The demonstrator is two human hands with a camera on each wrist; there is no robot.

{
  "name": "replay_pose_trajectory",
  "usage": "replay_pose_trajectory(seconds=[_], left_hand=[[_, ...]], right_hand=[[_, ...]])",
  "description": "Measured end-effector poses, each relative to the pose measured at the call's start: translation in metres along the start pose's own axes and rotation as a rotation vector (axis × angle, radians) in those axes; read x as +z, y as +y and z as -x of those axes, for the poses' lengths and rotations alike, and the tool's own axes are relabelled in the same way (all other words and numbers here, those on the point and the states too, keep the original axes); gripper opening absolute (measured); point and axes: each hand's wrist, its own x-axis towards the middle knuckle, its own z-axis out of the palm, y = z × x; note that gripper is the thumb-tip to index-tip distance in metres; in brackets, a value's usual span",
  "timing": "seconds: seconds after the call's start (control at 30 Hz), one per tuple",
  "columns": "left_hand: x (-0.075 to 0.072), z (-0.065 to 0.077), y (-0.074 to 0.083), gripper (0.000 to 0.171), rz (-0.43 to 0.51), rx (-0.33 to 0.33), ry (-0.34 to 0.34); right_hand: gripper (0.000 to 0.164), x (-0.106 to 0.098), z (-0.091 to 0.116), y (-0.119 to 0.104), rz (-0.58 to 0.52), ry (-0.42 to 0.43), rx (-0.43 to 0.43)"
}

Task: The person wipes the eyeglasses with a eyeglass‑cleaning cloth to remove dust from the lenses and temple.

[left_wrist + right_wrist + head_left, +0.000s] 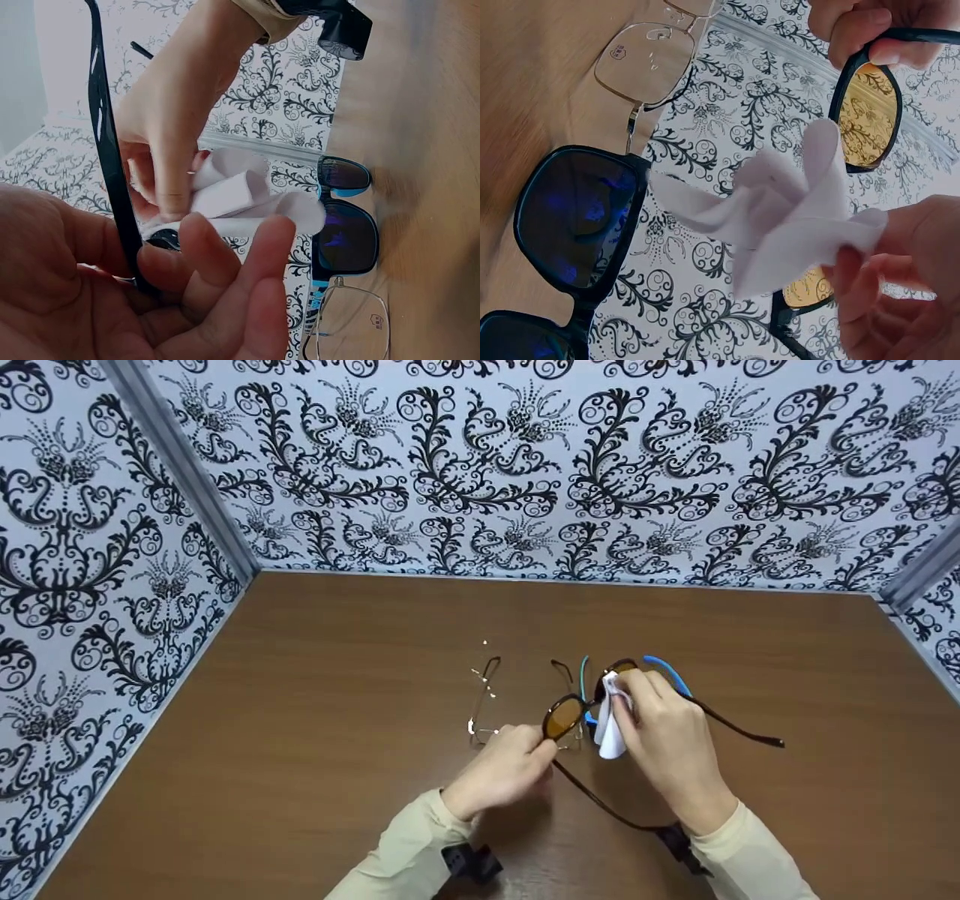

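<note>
Amber-lensed sunglasses (564, 717) reach rightward from the left hand (506, 766), which pinches one end. To its right, the right hand (670, 729) pinches a white cloth (610, 731) at the other lens (807, 291). Light strokes, with that end braced, should avoid twisting them.

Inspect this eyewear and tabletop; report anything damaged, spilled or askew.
Nothing stands out. The amber-lensed, dark-framed sunglasses in the left hand show no visible damage; the gold-framed clear eyeglasses and black-and-blue sunglasses sit unfolded on the brown wooden table. No spill shows.
</note>
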Motion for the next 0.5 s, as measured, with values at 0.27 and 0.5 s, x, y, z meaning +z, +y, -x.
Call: replay_pose_trajectory(seconds=[0.27,0.5], left_hand=[[0.0023,0.0007,-0.0011,0.028,-0.039,0.018,-0.018],[0.0025,0.0001,0.0005,0.027,-0.006,0.006,-0.003]], right_hand=[[0.012,-0.0004,0.001,0.0018,0.067,0.051,0.09],[0.019,-0.0027,-0.0032,0.0016,-0.073,0.051,-0.007]])
